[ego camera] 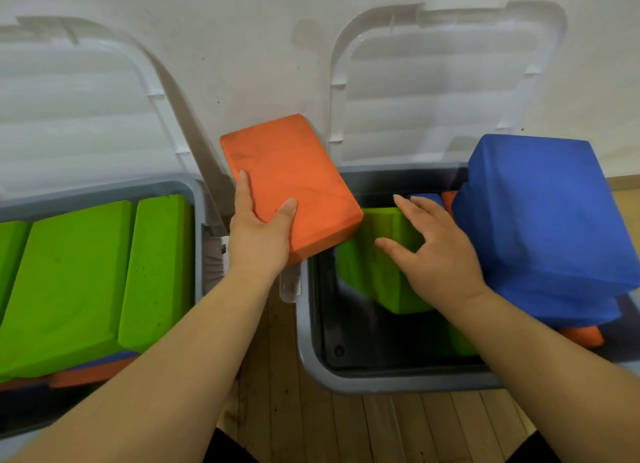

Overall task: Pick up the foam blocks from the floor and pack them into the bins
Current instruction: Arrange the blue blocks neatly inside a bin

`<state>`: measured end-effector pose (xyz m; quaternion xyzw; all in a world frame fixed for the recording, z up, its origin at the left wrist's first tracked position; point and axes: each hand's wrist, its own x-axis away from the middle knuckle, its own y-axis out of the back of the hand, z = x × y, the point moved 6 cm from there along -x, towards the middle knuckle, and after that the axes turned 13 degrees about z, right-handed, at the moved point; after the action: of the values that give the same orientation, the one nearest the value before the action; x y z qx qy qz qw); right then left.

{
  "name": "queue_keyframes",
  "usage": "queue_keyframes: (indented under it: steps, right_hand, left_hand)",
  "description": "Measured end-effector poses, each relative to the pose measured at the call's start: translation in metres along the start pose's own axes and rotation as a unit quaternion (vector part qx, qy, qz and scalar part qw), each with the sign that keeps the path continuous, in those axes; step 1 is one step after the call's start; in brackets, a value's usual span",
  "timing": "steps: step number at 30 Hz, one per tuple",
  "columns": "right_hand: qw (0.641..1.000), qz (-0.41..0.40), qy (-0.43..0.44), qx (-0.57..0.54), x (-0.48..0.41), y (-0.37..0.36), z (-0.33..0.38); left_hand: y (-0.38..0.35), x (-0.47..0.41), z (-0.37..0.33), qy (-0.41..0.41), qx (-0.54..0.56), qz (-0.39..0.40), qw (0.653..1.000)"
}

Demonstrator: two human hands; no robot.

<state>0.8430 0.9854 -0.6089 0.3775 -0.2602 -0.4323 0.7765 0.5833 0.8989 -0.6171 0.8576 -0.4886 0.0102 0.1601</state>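
Nearest, at 6 o'clock, a strip of wooden floor point(311, 424) is being shown between two grey bins. The left bin point(199, 213), out at 9 o'clock, is being filled right up by green blocks point(76, 275), with orange and blue ones being squashed underneath. Dead centre, an orange block point(294, 171) is being held by the left grip point(258, 240), thumb on top, fingers along its left edge. It's being hung over the gap and the far-left corner of the right bin point(346, 379). At 3 o'clock the right grip point(440, 251) is being kept open, fingers spread, over a green block point(367, 265) inside that bin; contact can't be told. Blue blocks point(540, 213) are being propped past the rim just beside it. At 12 o'clock, clear lids point(443, 81) are being leaned on the white wall point(242, 46).
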Motion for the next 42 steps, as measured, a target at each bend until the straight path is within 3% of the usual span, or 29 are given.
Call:
queue_keyframes:
  steps: [5,12,16,19,22,24,27,29,33,35,38,42]
  right_hand:
    - [0.967,0.198,-0.109,0.118,0.005,-0.024,-0.014]
    - [0.912,0.219,-0.115,0.328,0.008,-0.055,-0.026]
    - [0.915,0.289,-0.142,0.244,0.013,-0.067,-0.051]
    - [0.937,0.271,-0.124,0.183,0.016,-0.06,-0.043]
    - [0.984,0.167,-0.022,0.063,0.014,-0.028,-0.008]
    - [0.989,0.125,0.066,0.036,0.016,-0.01,0.02]
    - [0.982,0.125,0.137,0.041,0.022,-0.003,0.038]
    - [0.983,0.115,0.139,0.018,0.022,0.004,0.035]
    - [0.978,0.113,0.118,-0.129,0.022,0.018,0.028]
    - [0.97,0.124,0.111,-0.177,0.028,0.018,0.03]
    - [0.969,0.119,0.09,-0.198,0.035,0.021,0.03]
    - [0.966,0.117,0.053,-0.224,0.032,0.023,0.021]
  left_hand:
    - [-0.001,0.003,-0.003,-0.003,-0.005,0.003,1.0]
    - [-0.003,0.005,-0.005,-0.001,-0.014,0.004,1.0]
    - [-0.002,0.006,-0.004,0.002,-0.031,0.008,0.999]
    - [-0.002,0.007,-0.006,-0.003,-0.037,0.013,0.999]
    - [-0.005,0.009,-0.01,-0.018,-0.047,0.029,0.998]
    - [-0.013,0.013,-0.014,-0.029,-0.061,0.057,0.996]
    - [-0.035,0.025,-0.025,-0.055,-0.074,0.109,0.99]
    - [-0.044,0.033,-0.035,-0.074,-0.06,0.13,0.987]
    - [-0.048,0.041,-0.052,-0.066,0.102,0.177,0.977]
    - [-0.048,0.046,-0.06,-0.077,0.132,0.21,0.966]
    - [-0.053,0.059,-0.07,-0.111,0.073,0.267,0.954]
    - [-0.057,0.057,-0.06,-0.118,-0.031,0.276,0.953]
